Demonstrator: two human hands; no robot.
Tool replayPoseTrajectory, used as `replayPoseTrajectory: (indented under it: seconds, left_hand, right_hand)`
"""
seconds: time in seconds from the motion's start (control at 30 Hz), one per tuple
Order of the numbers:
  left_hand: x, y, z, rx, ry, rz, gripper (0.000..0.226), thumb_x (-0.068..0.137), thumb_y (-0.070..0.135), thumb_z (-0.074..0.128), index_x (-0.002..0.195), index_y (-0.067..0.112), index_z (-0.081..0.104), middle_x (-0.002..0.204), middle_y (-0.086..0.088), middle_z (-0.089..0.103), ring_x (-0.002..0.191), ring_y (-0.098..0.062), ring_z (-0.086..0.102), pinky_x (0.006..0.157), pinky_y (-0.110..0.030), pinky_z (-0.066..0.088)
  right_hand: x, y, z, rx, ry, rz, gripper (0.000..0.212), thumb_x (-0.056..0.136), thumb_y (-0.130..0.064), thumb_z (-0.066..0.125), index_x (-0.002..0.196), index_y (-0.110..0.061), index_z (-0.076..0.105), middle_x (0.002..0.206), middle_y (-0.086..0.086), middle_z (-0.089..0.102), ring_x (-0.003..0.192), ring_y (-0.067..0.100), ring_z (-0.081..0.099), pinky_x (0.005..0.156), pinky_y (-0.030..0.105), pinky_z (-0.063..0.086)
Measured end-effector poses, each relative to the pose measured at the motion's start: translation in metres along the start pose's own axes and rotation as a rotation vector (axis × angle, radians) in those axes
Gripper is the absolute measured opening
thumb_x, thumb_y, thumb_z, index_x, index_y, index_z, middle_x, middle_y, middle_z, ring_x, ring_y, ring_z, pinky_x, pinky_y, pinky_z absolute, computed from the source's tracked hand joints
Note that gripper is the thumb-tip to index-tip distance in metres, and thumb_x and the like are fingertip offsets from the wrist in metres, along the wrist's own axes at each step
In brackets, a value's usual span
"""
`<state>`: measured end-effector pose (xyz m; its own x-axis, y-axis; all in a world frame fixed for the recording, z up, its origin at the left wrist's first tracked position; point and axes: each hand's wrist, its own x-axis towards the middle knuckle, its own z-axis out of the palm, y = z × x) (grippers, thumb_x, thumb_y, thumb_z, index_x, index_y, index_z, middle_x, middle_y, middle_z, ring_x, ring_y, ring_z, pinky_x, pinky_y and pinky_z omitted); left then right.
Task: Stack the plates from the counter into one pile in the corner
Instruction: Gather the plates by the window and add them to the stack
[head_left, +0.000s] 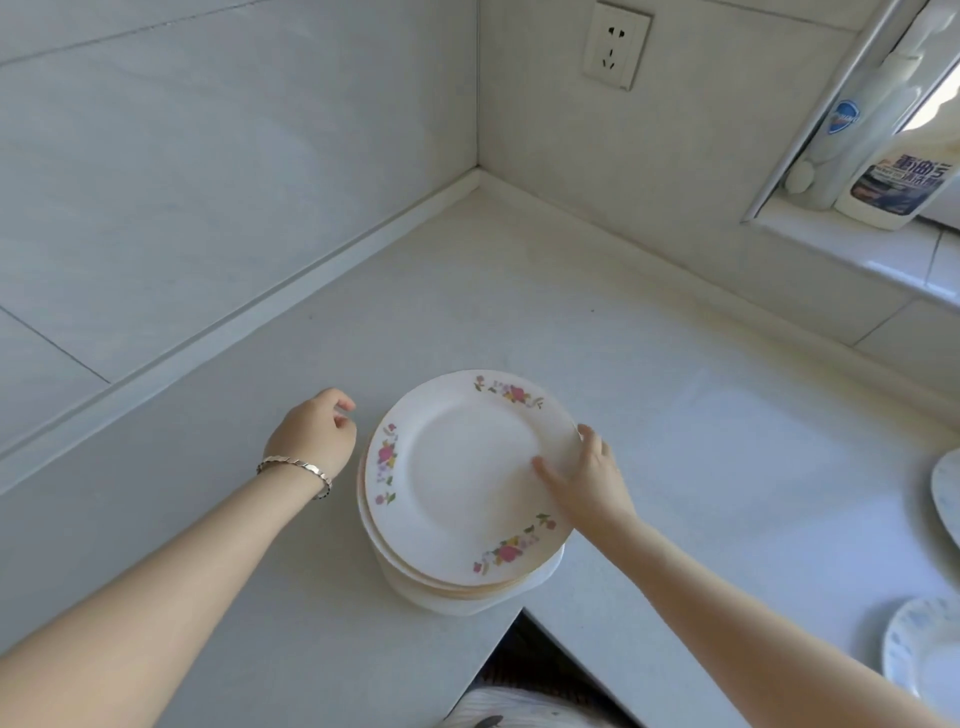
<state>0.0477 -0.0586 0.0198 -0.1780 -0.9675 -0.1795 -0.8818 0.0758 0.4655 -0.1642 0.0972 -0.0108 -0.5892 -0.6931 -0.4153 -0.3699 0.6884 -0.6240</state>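
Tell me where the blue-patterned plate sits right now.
Head view: the blue-patterned plate lies on the counter at the bottom-right frame edge, right of the right hand and the floral plate pile.

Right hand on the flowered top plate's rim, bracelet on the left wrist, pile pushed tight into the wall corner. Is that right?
Not quite. The head view shows the pile near the counter's front edge, away from the wall corner. The rest stands: right hand on the flowered top plate's rim, bracelet on the left wrist.

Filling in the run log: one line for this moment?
right hand: holds floral plate rim | left hand: free beside pile | pile: at counter edge, not corner
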Motion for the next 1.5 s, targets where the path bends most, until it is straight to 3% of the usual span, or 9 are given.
replayPoseTrajectory:
  seconds: [0.23,0.57,0.73,0.9,1.07,1.17,1.3,1.4,1.5]
  left_hand:
    - [0.003,0.007,-0.001,0.005,0.004,0.045,0.027,0.09,0.006,0.043,0.111,0.01,0.059,0.11,-0.01,0.066,0.088,-0.026,0.055,0.083,-0.035,0.047]
    - [0.003,0.067,0.023,0.085,-0.046,0.339,0.03,0.09,0.008,0.043,0.115,0.013,0.058,0.11,-0.006,0.064,0.101,-0.028,0.058,0.072,-0.028,0.039]
    - [-0.012,0.133,0.064,0.208,-0.29,0.552,0.03,0.091,0.013,0.041,0.117,0.017,0.055,0.115,-0.004,0.065,0.107,-0.027,0.059,0.083,-0.03,0.044]
    - [-0.057,0.208,0.119,0.368,-0.557,0.695,0.029,0.089,0.015,0.039,0.112,0.016,0.057,0.116,-0.007,0.065,0.105,-0.028,0.06,0.089,-0.032,0.047]
    - [-0.124,0.278,0.173,0.419,-0.651,0.796,0.028,0.087,0.013,0.037,0.107,0.016,0.056,0.106,-0.006,0.065,0.084,-0.025,0.054,0.072,-0.027,0.04]
    - [-0.169,0.315,0.211,0.423,-0.668,0.834,0.024,0.087,0.014,0.037,0.102,0.019,0.055,0.107,-0.006,0.066,0.085,-0.025,0.055,0.073,-0.027,0.041]
    - [-0.223,0.357,0.249,0.457,-0.628,0.877,0.03,0.089,0.015,0.037,0.111,0.017,0.056,0.117,-0.007,0.064,0.103,-0.028,0.061,0.083,-0.03,0.045]
    - [-0.247,0.378,0.269,0.487,-0.599,0.855,0.029,0.09,0.017,0.038,0.111,0.018,0.057,0.119,-0.007,0.064,0.108,-0.028,0.06,0.087,-0.032,0.047]
    - [-0.256,0.39,0.283,0.507,-0.573,0.796,0.023,0.09,0.017,0.039,0.104,0.021,0.057,0.115,-0.005,0.066,0.105,-0.028,0.061,0.085,-0.03,0.046]
  right_hand:
    - [0.002,-0.004,0.021,0.251,-0.06,0.014,0.068,0.094,-0.029,0.05,0.15,-0.024,0.012,0.15,0.006,0.028,0.129,0.027,0.043,0.095,0.035,0.042]
    - [0.019,-0.001,-0.001,0.264,-0.078,0.115,0.049,0.092,-0.036,0.052,0.136,-0.017,0.041,0.122,0.005,0.058,0.101,0.023,0.06,0.07,0.025,0.046]
    - [0.02,0.036,-0.052,0.083,-0.098,0.204,0.017,0.09,-0.026,0.048,0.095,-0.014,0.059,0.085,0.002,0.066,0.076,0.02,0.062,0.055,0.02,0.041]
    - [-0.011,0.101,-0.112,-0.088,-0.245,0.343,0.018,0.091,-0.022,0.045,0.096,-0.01,0.058,0.071,-0.002,0.059,0.062,0.015,0.056,0.053,0.019,0.041]
    - [-0.057,0.192,-0.18,-0.059,-0.053,0.426,0.025,0.089,-0.023,0.045,0.094,-0.006,0.063,0.084,0.008,0.066,0.07,0.022,0.057,0.058,0.022,0.043]
    - [-0.083,0.266,-0.223,-0.008,0.071,0.503,0.035,0.088,-0.024,0.046,0.098,0.002,0.067,0.09,0.014,0.073,0.071,0.022,0.059,0.06,0.025,0.044]
    - [-0.109,0.36,-0.271,0.255,0.371,0.614,0.028,0.09,-0.022,0.049,0.073,-0.002,0.059,0.072,0.015,0.056,0.071,0.028,0.058,0.064,0.035,0.048]
    - [-0.11,0.418,-0.291,0.608,0.589,0.803,0.039,0.094,-0.021,0.047,0.112,0.011,0.06,0.093,0.022,0.06,0.105,0.041,0.062,0.096,0.048,0.049]
    - [-0.1,0.452,-0.301,1.002,0.651,0.901,0.046,0.097,-0.021,0.044,0.135,0.005,0.039,0.137,0.024,0.047,0.124,0.039,0.049,0.105,0.046,0.042]
